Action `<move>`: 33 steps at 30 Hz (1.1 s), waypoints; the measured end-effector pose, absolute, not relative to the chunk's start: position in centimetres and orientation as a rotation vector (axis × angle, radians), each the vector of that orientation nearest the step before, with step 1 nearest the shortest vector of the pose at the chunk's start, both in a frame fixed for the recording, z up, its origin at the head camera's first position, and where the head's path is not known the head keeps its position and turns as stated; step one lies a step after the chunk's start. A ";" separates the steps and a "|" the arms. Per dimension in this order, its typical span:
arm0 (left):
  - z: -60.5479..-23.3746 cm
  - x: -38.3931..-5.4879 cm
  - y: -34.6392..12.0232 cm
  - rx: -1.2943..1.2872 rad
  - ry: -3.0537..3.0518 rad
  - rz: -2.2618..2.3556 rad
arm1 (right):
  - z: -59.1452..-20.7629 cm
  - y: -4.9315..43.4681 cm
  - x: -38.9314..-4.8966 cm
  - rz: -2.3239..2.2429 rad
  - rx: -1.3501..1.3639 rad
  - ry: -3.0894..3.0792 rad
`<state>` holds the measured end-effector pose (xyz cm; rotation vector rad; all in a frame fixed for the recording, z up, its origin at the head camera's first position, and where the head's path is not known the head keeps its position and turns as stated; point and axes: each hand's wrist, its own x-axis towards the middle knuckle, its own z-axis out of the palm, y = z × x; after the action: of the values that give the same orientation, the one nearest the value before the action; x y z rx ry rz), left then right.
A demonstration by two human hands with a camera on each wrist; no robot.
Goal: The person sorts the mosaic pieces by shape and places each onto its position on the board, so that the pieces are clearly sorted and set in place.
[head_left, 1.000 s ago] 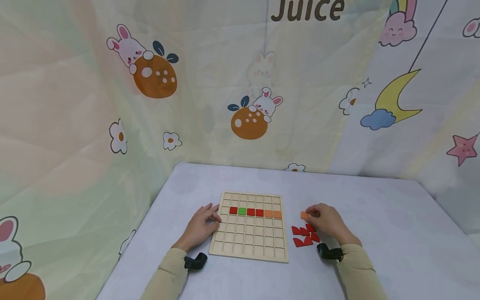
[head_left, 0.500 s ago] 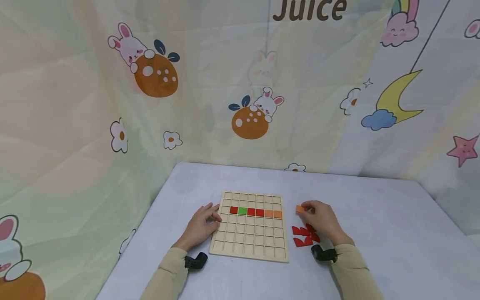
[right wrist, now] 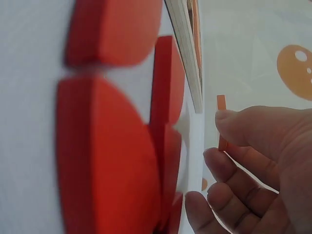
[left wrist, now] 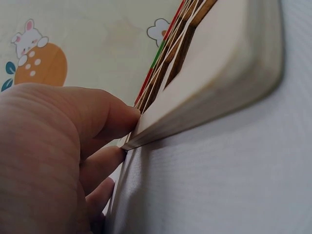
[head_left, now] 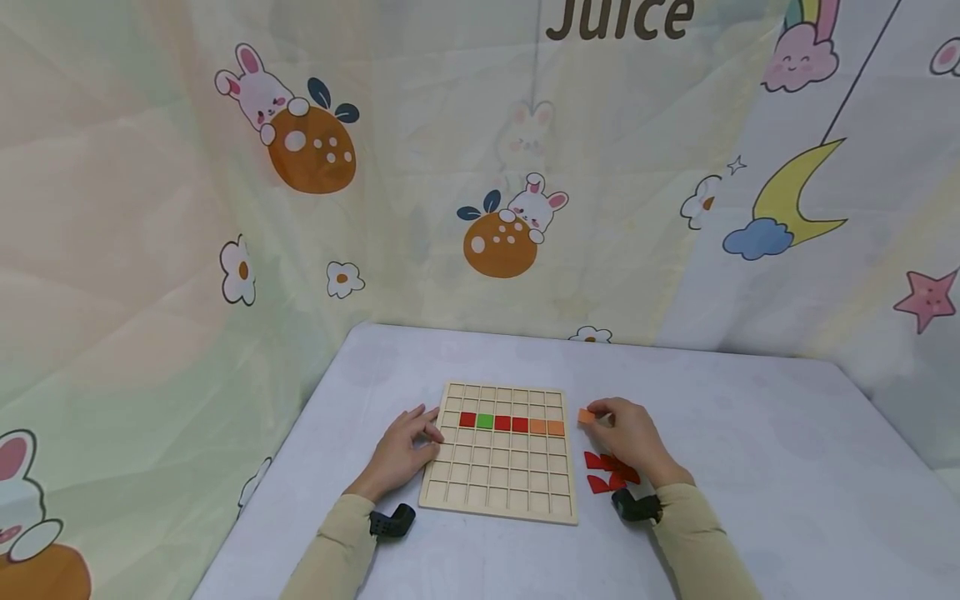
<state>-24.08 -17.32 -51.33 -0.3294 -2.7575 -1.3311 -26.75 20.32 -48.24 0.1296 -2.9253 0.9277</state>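
Note:
A wooden grid board (head_left: 495,475) lies on the table, one row filled with red, green and orange square tiles. My left hand (head_left: 405,448) holds the board's left edge. In the left wrist view its thumb (left wrist: 124,119) lies on the rim, with a fingertip against the side below. Between thumb and fingers my right hand (head_left: 626,433) pinches an orange square tile (head_left: 586,416), just right of the board. The right wrist view shows this tile (right wrist: 222,103) edge-on, raised above the table, the other fingers loosely bent.
Several red quarter-circle pieces (head_left: 597,484) lie right of the board, partly under the right hand. They look large and close in the right wrist view, where one red piece (right wrist: 117,161) fills the front. A printed cloth (head_left: 405,208) hangs behind the white table (head_left: 780,450).
My right hand has moved left toward the board, carrying the orange tile from beyond the red pieces. The left hand has stayed at the board's edge.

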 end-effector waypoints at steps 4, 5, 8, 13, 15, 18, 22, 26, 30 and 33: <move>-51.3 -24.1 -17.3 -0.313 -2.755 -1.331 | -47.9 19.7 -26.8 0.915 0.170 -2.923; -51.3 -24.1 -17.3 -0.309 -2.754 -1.330 | -47.8 19.5 -26.9 0.909 0.183 -2.926; -51.4 -24.1 -17.3 -0.287 -2.755 -1.330 | -47.2 19.0 -27.0 0.895 0.240 -2.926; -51.4 -24.0 -17.3 -0.275 -2.755 -1.339 | -46.2 18.0 -27.4 0.892 0.338 -2.903; -51.3 -24.1 -17.2 -0.280 -2.753 -1.340 | -45.9 17.5 -27.6 0.908 0.360 -2.892; -51.3 -24.1 -17.2 -0.287 -2.756 -1.335 | -45.6 16.6 -28.0 0.942 0.366 -2.889; -51.2 -24.3 -16.9 -0.305 -2.759 -1.327 | -45.5 15.4 -28.3 0.953 0.337 -2.902; -51.2 -24.4 -16.9 -0.309 -2.754 -1.322 | -45.5 13.7 -28.5 0.936 0.359 -2.885; -51.3 -24.2 -17.0 -0.281 -2.767 -1.318 | -45.4 12.0 -28.5 0.879 0.447 -2.864; -51.4 -24.1 -17.1 -0.274 -2.775 -1.320 | -45.4 11.1 -28.5 0.844 0.496 -2.846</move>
<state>-24.10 -17.05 -51.41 -0.2744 -2.7750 -1.3196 -28.51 11.08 -45.39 0.4958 -2.8461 0.8438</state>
